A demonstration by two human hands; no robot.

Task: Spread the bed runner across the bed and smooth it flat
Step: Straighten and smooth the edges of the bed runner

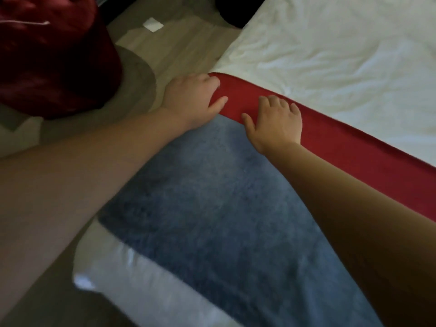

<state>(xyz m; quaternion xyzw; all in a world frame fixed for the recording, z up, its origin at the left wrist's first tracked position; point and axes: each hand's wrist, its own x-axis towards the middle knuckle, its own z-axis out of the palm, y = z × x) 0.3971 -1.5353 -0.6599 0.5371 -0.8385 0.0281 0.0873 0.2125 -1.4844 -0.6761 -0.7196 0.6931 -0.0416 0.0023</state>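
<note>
The bed runner (212, 208) lies across the bed, blue-grey in its wide middle with a red band (342, 147) along its far edge. My left hand (191, 100) grips the end of the red band at the bed's side edge, thumb on top and fingers curled over the corner. My right hand (276, 123) rests flat, fingers spread, on the red band just to the right of it. White rumpled bed linen (330, 55) shows beyond the runner.
A dark red cushion or chair (47, 55) stands at the upper left, on a round grey rug (139, 74) over a pale wooden floor (179, 43). A small white paper (153, 24) lies on the floor. White bedding (122, 279) hangs below the runner.
</note>
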